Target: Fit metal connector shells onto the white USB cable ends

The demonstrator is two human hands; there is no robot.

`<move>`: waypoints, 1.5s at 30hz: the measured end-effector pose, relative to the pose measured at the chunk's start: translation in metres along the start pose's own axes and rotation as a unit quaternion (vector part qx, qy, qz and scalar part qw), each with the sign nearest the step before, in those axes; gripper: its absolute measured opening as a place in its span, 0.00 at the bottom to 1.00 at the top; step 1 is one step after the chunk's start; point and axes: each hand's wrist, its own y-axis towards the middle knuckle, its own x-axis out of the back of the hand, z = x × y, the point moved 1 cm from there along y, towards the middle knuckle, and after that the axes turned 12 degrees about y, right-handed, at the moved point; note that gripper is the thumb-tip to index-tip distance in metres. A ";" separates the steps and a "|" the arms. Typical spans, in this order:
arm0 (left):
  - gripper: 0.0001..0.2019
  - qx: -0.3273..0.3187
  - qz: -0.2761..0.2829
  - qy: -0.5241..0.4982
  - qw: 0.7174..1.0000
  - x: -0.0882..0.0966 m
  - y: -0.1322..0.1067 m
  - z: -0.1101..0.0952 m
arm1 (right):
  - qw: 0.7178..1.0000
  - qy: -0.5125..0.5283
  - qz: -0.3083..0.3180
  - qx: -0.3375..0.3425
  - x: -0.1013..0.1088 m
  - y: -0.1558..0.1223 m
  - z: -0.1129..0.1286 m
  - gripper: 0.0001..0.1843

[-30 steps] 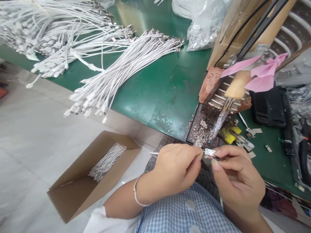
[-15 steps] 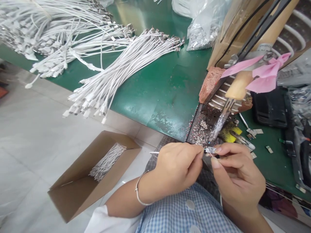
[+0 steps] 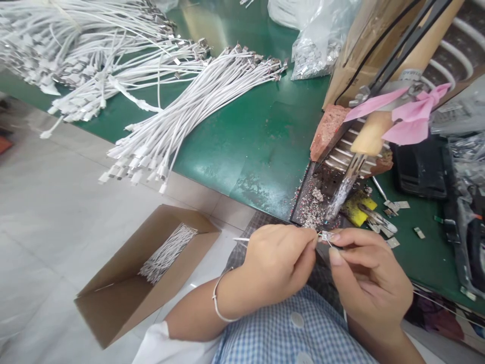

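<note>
Head view: left hand (image 3: pixel 278 263), right hand (image 3: pixel 369 280) pinch metal connector (image 3: pixel 326 236).

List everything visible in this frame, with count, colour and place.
table: one, green, across the upper half
cable bundles: several heaps, white, on the table's left
cardboard box: one, brown, on the floor, holding white cables
plastic bags: at least two, clear, at the table's top
soldering iron: one, wooden handle, pink ribbon, propped at right
sponge: one, yellow, beside the iron's tip
metal connector: one, silver, between both hands
left hand: fingers pinched on a thin white cable
right hand: fingers pinched on the metal connector
</note>
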 end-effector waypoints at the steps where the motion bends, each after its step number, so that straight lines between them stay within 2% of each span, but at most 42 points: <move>1: 0.09 -0.001 0.001 0.003 1.000 0.000 0.000 0.000 | 1.000 0.002 -0.005 0.000 -0.001 0.000 0.000 0.11; 5: 0.09 -0.009 0.023 0.015 1.000 -0.001 0.000 0.000 | 1.000 0.008 -0.021 -0.010 -0.004 0.000 0.001 0.10; 9: 0.08 -0.009 0.002 0.012 1.000 0.002 0.000 0.001 | 0.999 0.029 -0.017 -0.032 -0.005 0.003 0.001 0.10; 14: 0.09 -0.004 0.059 -0.022 0.998 0.004 0.003 0.003 | 0.995 0.061 -0.020 -0.071 -0.004 0.006 0.000 0.11; 25: 0.10 0.003 0.077 -0.005 0.997 0.002 0.003 0.003 | 0.996 0.065 -0.012 -0.062 -0.005 0.004 -0.001 0.11; 31: 0.08 -0.022 0.005 0.000 1.000 0.003 0.005 0.003 | 0.995 0.066 -0.019 -0.072 -0.006 0.008 0.001 0.10; 37: 0.07 -0.015 0.022 -0.007 1.000 0.006 0.008 0.003 | 0.995 0.062 -0.020 -0.070 -0.007 0.012 0.004 0.10; 42: 0.05 -0.012 -0.007 -0.019 1.000 0.005 0.006 0.003 | 0.994 0.073 -0.014 -0.076 -0.006 0.013 0.004 0.11; 45: 0.06 -0.015 0.003 -0.016 1.000 0.005 0.006 0.003 | 0.994 0.071 -0.013 -0.077 -0.007 0.014 0.005 0.10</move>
